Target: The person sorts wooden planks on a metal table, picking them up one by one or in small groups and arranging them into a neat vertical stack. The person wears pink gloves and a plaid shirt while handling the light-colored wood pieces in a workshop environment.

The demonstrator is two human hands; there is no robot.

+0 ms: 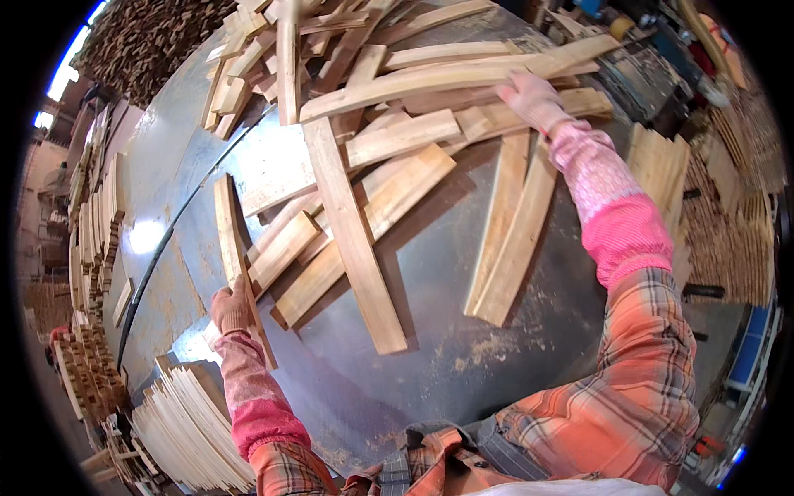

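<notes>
Wooden boards lie in a loose heap on a grey metal table (430, 380). My left hand (230, 309) is closed round the near part of a narrow wooden strip (225, 217), which stands slightly apart at the heap's left. Far to the right, my right hand (531, 101) grips the right end of a long, slightly curved board (405, 89) on top of the heap; its fingertips are partly hidden. Between the hands, one board (351, 240) lies across several others, pointing toward me. Two boards (517, 231) lie side by side below my right hand.
A dark seam (169, 236) curves across the table on the left. Stacked thin slats (194, 430) stand at the lower left, and more stacked boards (728, 240) at the right. Machinery (641, 83) sits at the far right. A large wood pile (153, 45) rises at the back left.
</notes>
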